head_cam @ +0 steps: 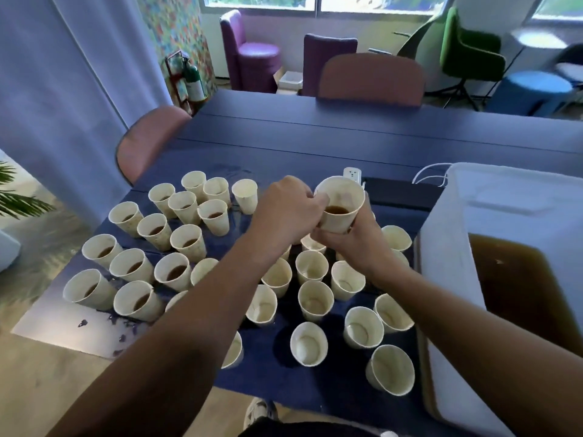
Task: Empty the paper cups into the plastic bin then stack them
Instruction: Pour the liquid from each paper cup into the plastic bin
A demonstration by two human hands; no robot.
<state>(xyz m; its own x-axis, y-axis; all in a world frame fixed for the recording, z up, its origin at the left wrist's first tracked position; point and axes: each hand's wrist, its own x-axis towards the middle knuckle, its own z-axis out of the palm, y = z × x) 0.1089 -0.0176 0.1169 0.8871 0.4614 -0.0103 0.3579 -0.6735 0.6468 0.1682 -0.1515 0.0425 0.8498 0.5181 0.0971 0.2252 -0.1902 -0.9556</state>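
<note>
One paper cup (340,205) (brown liquid inside) is gripped by both left hand (288,209) and right hand (353,244).

Bright daylight from far windows (318,1) (blown out), soft shadows, wide-angle bending at edges, slight blur.

Matt paper cups (340,205), translucent plastic bin (454,279), matt blue table (315,134)

About thirty paper cups (315,300); one plastic bin (492,234); two hands (288,209).
</note>
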